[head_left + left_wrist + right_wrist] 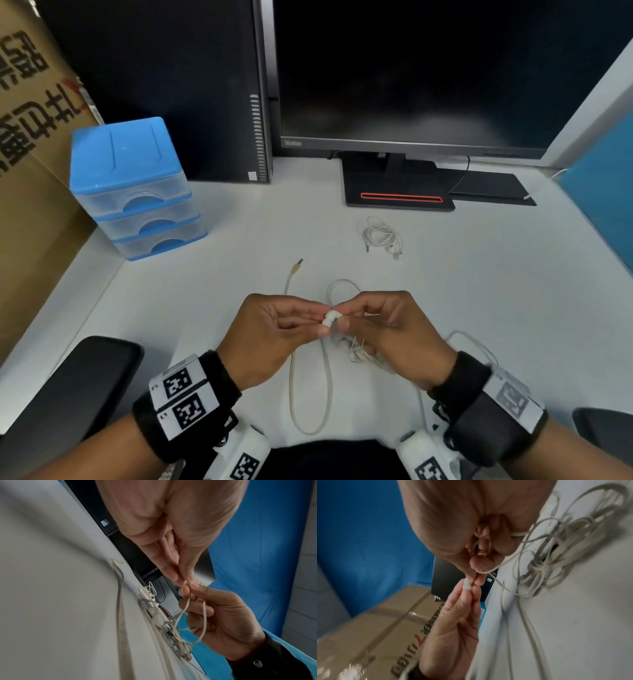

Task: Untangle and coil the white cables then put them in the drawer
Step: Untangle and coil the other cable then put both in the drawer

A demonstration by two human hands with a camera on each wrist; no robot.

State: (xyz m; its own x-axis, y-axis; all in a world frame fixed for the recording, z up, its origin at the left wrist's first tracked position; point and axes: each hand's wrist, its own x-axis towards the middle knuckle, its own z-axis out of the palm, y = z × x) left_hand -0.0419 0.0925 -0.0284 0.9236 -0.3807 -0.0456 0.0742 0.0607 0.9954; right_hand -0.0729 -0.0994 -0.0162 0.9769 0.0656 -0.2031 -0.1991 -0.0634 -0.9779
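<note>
1. Nearest the body, a thick off-white cable (pixel 310 394) lies in a long loose loop on the table (pixel 479 291); its plug end (pixel 298 264) points away toward the drawers; not coiled yet, by the look of it.
2. Left hand (pixel 274 337) and right hand (pixel 394 337) meet just above the table; the fingertips of both pinch a small white end piece (pixel 330 318) of a thin cable; I cannot tell whether it is an earbud or a plug.
3. In the left wrist view, thin white strands (pixel 197 615) hang down from the pinch and past the right hand's curled fingers (pixel 202 616); right hand pinches cable too, not spread.
4. Just under and beside the right hand sits the tangle (pixel 359 353) of white cables; right wrist view shows it knotted, loops crossing, at least one earbud (pixel 524 588) in it; untangling looks early, most is left.
5. Further out, well apart from the hands, a small white earphone bundle (pixel 383 238) lies bunched on the table; roughly gathered, possibly one already dealt with, cannot say for sure; not in the drawer.
6. Far left, the blue drawer unit (pixel 133 185) stands with all three drawers shut; nothing visibly stowed; opening one and putting cables in all remain.
7. Judgement: early stage; one cable being freed, coiling and stowing not yet done.
</note>
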